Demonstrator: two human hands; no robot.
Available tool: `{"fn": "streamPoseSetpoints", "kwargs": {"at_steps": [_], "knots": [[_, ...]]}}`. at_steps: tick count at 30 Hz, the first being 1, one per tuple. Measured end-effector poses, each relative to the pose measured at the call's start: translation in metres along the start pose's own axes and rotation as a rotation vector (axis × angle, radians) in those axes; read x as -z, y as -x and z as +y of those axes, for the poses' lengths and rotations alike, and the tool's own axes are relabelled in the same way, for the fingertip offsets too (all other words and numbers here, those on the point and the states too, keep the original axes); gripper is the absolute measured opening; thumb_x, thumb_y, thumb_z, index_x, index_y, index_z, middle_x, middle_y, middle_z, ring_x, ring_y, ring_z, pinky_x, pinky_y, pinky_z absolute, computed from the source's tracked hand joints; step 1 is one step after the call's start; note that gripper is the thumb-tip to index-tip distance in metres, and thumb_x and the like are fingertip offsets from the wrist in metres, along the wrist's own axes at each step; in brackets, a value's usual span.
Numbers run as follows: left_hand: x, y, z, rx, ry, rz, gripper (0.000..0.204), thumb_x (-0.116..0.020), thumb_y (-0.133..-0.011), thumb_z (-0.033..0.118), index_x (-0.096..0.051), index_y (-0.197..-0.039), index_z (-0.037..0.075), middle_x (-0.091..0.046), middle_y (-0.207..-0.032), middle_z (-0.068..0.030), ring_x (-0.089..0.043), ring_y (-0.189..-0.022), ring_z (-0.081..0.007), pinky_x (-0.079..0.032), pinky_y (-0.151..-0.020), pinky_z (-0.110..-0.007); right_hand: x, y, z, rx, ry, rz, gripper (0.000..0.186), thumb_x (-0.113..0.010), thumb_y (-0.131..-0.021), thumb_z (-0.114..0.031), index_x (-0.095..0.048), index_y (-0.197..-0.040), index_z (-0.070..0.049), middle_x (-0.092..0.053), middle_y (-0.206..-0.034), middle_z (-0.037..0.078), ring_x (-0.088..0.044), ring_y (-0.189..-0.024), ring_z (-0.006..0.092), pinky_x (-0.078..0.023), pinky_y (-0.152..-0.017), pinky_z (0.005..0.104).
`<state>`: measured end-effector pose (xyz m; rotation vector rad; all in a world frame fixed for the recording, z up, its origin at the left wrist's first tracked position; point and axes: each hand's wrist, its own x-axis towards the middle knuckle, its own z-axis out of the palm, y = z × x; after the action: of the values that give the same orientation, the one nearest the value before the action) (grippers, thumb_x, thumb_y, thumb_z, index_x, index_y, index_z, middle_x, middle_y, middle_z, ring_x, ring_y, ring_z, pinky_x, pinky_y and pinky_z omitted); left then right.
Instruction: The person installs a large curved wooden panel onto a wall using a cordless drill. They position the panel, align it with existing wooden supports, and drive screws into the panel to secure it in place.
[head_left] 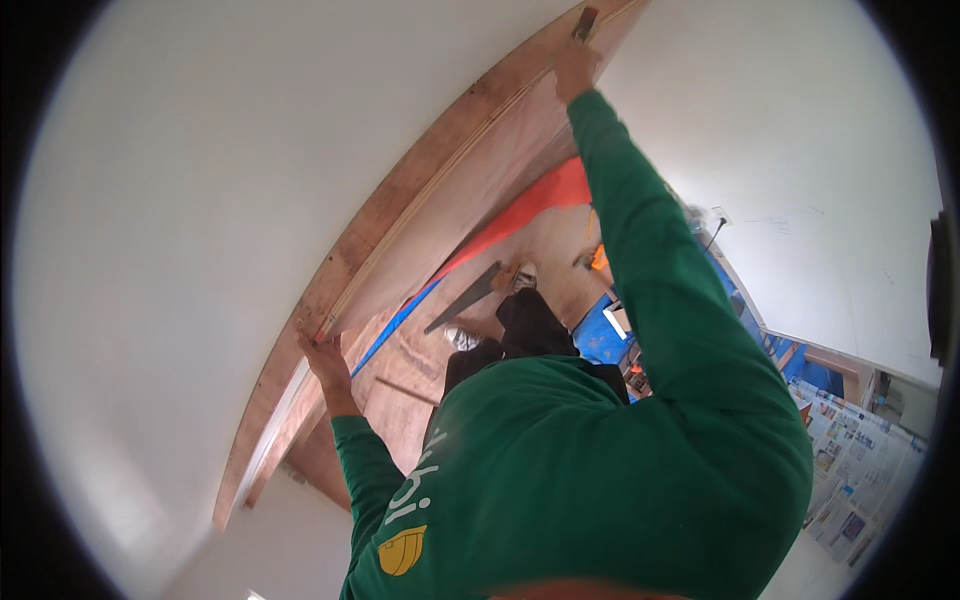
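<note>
A long wooden board (385,205) runs along the white wall, bowed by the lens, with a thin pale wooden panel (440,215) against its near side. My left arm reaches up, and my left hand (328,368) grips the panel's lower-left corner, fingers and thumb at its edge. Stretched far forward, my right hand (576,72) is closed near the panel's far end. A short brown and metallic tool (585,24) sticks out above its fingers; its exact kind is too small to make out.
Below, a handsaw (463,298) lies on the brown floor by my shoes (462,338). Red sheeting (530,210) and a blue strip (398,325) show under the panel. Newspaper sheets (850,465) are at right, and a plugged-in cord (716,235) hangs from the right wall.
</note>
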<state>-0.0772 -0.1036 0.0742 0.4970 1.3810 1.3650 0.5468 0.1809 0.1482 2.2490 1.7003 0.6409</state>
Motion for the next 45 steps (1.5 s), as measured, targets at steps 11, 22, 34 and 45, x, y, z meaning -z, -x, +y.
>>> {"fn": "streamPoseSetpoints", "kwargs": {"at_steps": [11, 22, 34, 45], "knots": [[-0.015, 0.014, 0.004, 0.012, -0.030, 0.179, 0.079, -0.040, -0.111, 0.064, -0.027, -0.171, 0.014, -0.037, -0.172, -0.0102, -0.039, -0.156, -0.0310, -0.029, -0.128, -0.054, -0.050, -0.049, -0.002, -0.427, -1.065, 0.075, 0.054, -0.063, -0.103, -0.034, -0.058, -0.145, 0.001, -0.067, -0.132, 0.027, -0.062, -0.125, 0.0463, -0.047, -0.109, 0.0558], [0.001, 0.055, 0.111, -0.247, -1.431, -0.117, 0.044, -0.065, -0.108, 0.037, -0.069, -0.132, 0.001, -0.075, -0.107, -0.0162, -0.073, -0.103, -0.0309, -0.057, -0.086, -0.038, -0.088, 0.010, 0.041, -0.493, -1.331, -0.014, 0.078, -0.069, -0.099, -0.051, -0.055, -0.149, 0.008, -0.072, -0.120, 0.023, -0.070, -0.110, 0.0316, -0.054, -0.098, 0.0439], [0.041, -0.057, 0.136, -1.390, -1.337, -1.145, 0.087, -0.088, -0.085, 0.046, -0.052, -0.152, 0.003, -0.051, -0.155, -0.0174, -0.049, -0.146, -0.0391, -0.037, -0.124, -0.055, 0.065, 0.507, -0.254, -0.704, -1.723, -0.621, 0.045, -0.064, -0.108, -0.033, -0.060, -0.138, 0.001, -0.067, -0.094, 0.009, -0.064, -0.076, 0.0152, -0.052, -0.068, 0.0321], [0.048, -0.058, 0.125, -1.398, -1.356, -1.123, 0.049, -0.083, -0.093, 0.034, -0.062, -0.125, 0.004, -0.061, -0.141, -0.0162, -0.057, -0.133, -0.0383, -0.045, -0.112, -0.050, 0.203, 0.548, -0.399, -0.551, -1.868, -0.602, 0.056, -0.067, -0.105, -0.038, -0.059, -0.142, 0.003, -0.074, -0.103, 0.022, -0.072, -0.095, 0.0279, -0.056, -0.086, 0.0398]]}}
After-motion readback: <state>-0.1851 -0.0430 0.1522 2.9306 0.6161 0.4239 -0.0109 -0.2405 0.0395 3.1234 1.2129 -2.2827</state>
